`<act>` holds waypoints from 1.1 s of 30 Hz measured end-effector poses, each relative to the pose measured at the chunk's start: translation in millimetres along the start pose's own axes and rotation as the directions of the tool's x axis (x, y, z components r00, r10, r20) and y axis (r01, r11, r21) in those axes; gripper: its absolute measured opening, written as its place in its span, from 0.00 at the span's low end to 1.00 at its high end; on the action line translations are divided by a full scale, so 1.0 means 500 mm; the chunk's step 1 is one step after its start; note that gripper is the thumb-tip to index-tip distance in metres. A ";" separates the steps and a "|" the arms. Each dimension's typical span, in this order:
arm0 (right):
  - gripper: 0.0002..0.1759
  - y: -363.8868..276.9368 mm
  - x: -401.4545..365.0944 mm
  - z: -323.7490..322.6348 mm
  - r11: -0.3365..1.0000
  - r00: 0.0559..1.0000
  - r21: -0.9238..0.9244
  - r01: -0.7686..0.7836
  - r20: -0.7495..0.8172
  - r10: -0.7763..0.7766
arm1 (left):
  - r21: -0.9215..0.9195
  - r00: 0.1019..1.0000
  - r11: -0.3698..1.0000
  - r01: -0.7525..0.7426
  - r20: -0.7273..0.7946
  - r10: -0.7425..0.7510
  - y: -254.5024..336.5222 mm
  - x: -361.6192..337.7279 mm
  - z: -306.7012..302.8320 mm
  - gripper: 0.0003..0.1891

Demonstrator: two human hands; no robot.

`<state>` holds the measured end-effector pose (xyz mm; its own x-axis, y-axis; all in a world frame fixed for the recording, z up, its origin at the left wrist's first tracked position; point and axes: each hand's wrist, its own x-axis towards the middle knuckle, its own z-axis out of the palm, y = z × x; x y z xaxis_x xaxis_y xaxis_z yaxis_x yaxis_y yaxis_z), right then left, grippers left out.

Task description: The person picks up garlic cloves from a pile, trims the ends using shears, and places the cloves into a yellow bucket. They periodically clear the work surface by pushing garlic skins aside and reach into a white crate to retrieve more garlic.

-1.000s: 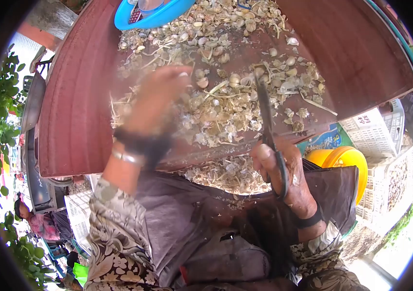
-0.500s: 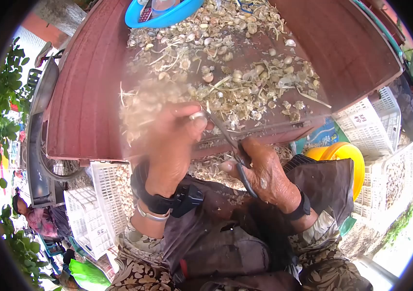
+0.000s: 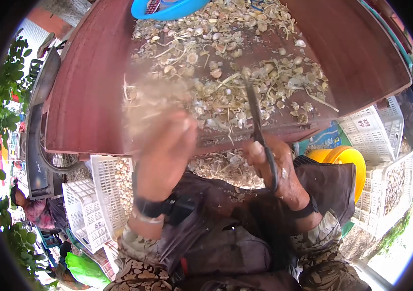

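Observation:
My right hand (image 3: 279, 167) is wrapped around a pair of dark metal scissors (image 3: 257, 114), whose blades point up and away over the table edge. My left hand (image 3: 165, 150) hovers at the near left edge of the garlic heap, smeared by motion, so its fingers and anything in them cannot be made out. Loose garlic cloves (image 3: 216, 72), papery skins and dry stems (image 3: 259, 92) lie spread over the reddish-brown tabletop (image 3: 351, 53) beyond both hands.
A blue basin (image 3: 172, 12) stands at the far side. White crates with garlic flank me on the left (image 3: 104, 179) and right (image 3: 381, 194). A yellow bucket (image 3: 354, 162) is beside my right arm. More skins (image 3: 225, 167) lie below the table edge. Another person (image 3: 41, 211) sits far left.
My left hand has moved left from the blades; the pale clove seen between its fingers is now lost in blur. The scissors have swung more upright in my right hand.

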<state>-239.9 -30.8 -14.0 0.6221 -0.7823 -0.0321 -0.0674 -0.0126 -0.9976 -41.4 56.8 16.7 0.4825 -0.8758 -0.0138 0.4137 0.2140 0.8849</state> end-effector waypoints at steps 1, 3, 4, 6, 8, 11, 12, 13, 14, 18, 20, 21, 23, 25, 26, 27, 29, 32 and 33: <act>0.25 -0.012 -0.002 -0.003 1.000 0.999 0.017 0.025 -0.034 -0.025 | 0.022 0.998 0.999 -0.034 -0.050 0.035 0.034 -0.031 -0.018 0.06; 0.24 -0.020 -0.002 -0.015 0.997 0.996 0.042 0.071 -0.066 -0.068 | 0.316 0.986 0.945 -0.086 -0.112 0.127 0.107 -0.091 -0.080 0.06; 0.23 -0.030 -0.005 -0.018 0.999 0.995 0.039 0.034 -0.091 -0.030 | 0.668 0.948 0.743 -0.047 -0.205 0.245 0.142 -0.126 -0.116 0.06; 0.22 -0.028 -0.001 -0.022 0.997 0.990 0.053 0.057 -0.135 -0.050 | 0.989 0.889 -0.130 0.070 -0.003 0.459 0.186 -0.182 -0.217 0.08; 0.22 -0.024 0.006 -0.023 0.997 0.990 0.039 0.060 -0.131 -0.054 | 0.946 0.858 -0.325 0.012 0.157 0.490 0.210 -0.197 -0.216 0.09; 0.22 -0.021 0.010 -0.013 0.999 0.995 0.046 0.004 -0.096 0.000 | 0.973 0.923 0.231 -0.015 -0.075 0.376 0.181 -0.127 -0.170 0.08; 0.22 -0.020 0.011 -0.010 0.998 0.996 0.054 -0.021 -0.085 0.026 | 0.990 0.930 0.112 -0.091 0.045 0.364 0.169 -0.077 -0.151 0.08; 0.23 -0.020 0.012 -0.008 0.998 0.997 0.064 -0.023 -0.072 0.027 | 0.991 0.943 0.065 -0.119 0.092 0.319 0.158 -0.024 -0.150 0.10; 0.23 -0.018 0.012 -0.012 0.999 0.998 0.053 -0.014 -0.061 0.017 | 0.987 0.969 0.154 -0.040 0.001 0.247 0.142 0.034 -0.139 0.11; 0.25 -0.018 0.015 -0.024 1.000 0.997 0.013 0.011 -0.077 -0.010 | 0.933 0.906 -0.012 -0.359 0.351 0.237 0.056 0.283 -0.157 0.10; 0.25 -0.017 0.021 -0.031 1.000 0.996 -0.013 0.011 -0.085 -0.012 | 0.788 0.767 -0.355 -0.503 0.596 0.237 0.015 0.354 -0.182 0.09; 0.25 -0.015 0.023 -0.033 1.000 0.996 0.004 0.010 -0.086 -0.009 | 0.740 0.745 -0.443 -0.506 0.634 0.208 -0.006 0.372 -0.190 0.09; 0.24 -0.013 0.029 -0.035 1.000 0.996 0.008 -0.021 -0.083 0.021 | 0.714 0.741 -0.472 -0.516 0.649 0.172 -0.019 0.391 -0.198 0.10; 0.23 -0.013 0.032 -0.037 0.998 0.996 0.019 -0.054 -0.074 0.055 | 0.761 0.761 -0.373 -0.531 0.622 0.187 -0.028 0.403 -0.206 0.11; 0.22 -0.014 0.032 -0.036 0.997 0.995 0.028 -0.075 -0.065 0.077 | 0.815 0.796 -0.248 -0.524 0.572 0.198 -0.026 0.397 -0.205 0.11; 0.21 -0.016 0.033 -0.036 0.995 0.994 0.037 -0.092 -0.057 0.094 | 0.854 0.829 -0.118 -0.506 0.520 0.208 -0.023 0.391 -0.205 0.11; 0.21 -0.011 0.041 -0.028 0.991 0.997 -0.127 -0.033 -0.077 0.023 | 0.883 0.911 0.229 -0.410 0.384 0.151 0.007 0.339 -0.161 0.11; 0.25 -0.018 0.037 -0.016 0.888 0.984 -0.443 0.126 -0.057 -0.168 | 0.706 0.983 0.693 -0.145 0.180 0.024 0.035 0.234 -0.086 0.13; 0.26 -0.009 0.037 -0.012 0.816 0.964 -0.543 0.197 -0.043 -0.261 | 0.642 0.989 0.763 -0.076 0.143 -0.022 0.035 0.200 -0.066 0.13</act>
<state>-232.8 -48.8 -9.8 0.5841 -0.7778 0.2319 -0.3560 -0.5023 -0.7880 39.5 -13.0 15.3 0.3577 -0.9333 0.0332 -0.2161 -0.0481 0.9752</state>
